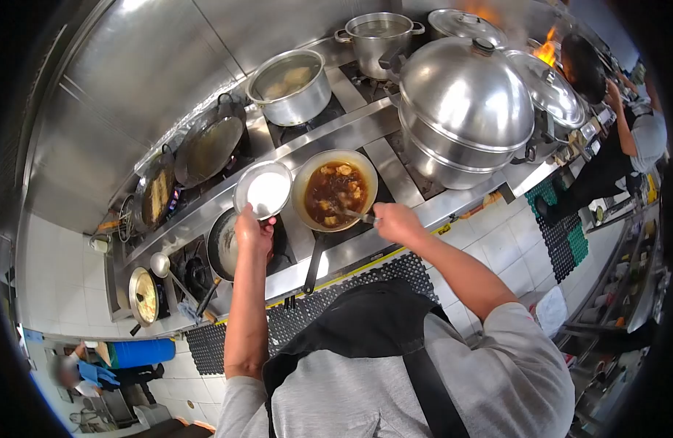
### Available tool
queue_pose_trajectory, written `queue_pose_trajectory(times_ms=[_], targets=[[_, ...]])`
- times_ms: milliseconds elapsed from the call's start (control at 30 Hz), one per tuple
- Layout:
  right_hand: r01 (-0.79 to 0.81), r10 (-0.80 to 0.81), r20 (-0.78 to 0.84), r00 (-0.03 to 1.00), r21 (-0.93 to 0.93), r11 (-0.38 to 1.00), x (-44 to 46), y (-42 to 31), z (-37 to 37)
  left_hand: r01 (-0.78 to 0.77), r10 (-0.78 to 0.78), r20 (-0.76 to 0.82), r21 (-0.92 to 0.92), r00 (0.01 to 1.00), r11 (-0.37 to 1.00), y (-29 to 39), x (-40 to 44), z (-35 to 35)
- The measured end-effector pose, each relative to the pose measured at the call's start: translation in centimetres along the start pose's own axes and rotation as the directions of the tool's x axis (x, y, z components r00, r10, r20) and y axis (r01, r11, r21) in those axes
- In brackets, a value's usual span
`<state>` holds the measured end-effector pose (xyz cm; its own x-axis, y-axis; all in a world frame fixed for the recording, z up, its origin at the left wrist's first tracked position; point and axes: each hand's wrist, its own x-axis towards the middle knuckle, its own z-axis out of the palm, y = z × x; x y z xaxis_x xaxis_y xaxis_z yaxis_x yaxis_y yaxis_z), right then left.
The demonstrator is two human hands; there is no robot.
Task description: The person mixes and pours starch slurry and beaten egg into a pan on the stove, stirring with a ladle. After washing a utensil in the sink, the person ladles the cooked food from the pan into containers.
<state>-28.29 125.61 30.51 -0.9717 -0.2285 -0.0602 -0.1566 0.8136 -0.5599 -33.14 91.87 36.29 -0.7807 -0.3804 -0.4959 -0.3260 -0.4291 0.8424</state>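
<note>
My left hand (pixel 254 232) is closed on the near rim of a small metal bowl (pixel 240 191) with something bright white in it. The bowl is held just left of a light-coloured frying pan (pixel 300 191). Brown sauce with pieces of food (pixel 335 188) fills much of that pan, whose dark handle points toward me. My right hand (pixel 396 221) grips a metal spoon or ladle (pixel 360 216); its far end is down in the sauce, so its exact kind is hidden. Partly behind my left wrist lies another frying pan (pixel 221 244).
A large domed steamer (pixel 464 102) stands right, and a pot of liquid (pixel 311 98) behind. Two dark woks (pixel 212 150) (pixel 148 193) line the back left. A pan of pale food (pixel 140 319) sits far left. Flames (pixel 547 51) rise near a co-worker (pixel 647 139); another person (pixel 81 372) is lower left.
</note>
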Motion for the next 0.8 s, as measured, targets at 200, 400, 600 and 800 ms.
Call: queue_pose_trajectory(times_ms=[200,400,600,800], targets=[[-0.053,0.052,-0.127,0.991,-0.009,0.999,2.8,1.2,3.2,-0.055,0.056,-0.077,0.016,0.995,0.998,0.3,-3.0,-5.8],[-0.052,0.052,-0.014,0.999,-0.051,0.997,1.2,1.5,0.1,-0.083,0.086,-0.202,0.022,0.976,0.996,-1.7,-7.5,-14.3],[0.007,-0.008,-0.065,0.998,-0.023,1.0,2.0,-0.7,2.8,-0.149,0.156,-0.304,0.043,0.94,0.988,-4.0,-12.8,-21.1],[-0.003,-0.007,-0.083,0.997,-0.124,0.992,1.7,1.1,0.3,-0.149,0.141,-0.384,0.008,0.913,0.989,-6.2,-16.1,-24.3]])
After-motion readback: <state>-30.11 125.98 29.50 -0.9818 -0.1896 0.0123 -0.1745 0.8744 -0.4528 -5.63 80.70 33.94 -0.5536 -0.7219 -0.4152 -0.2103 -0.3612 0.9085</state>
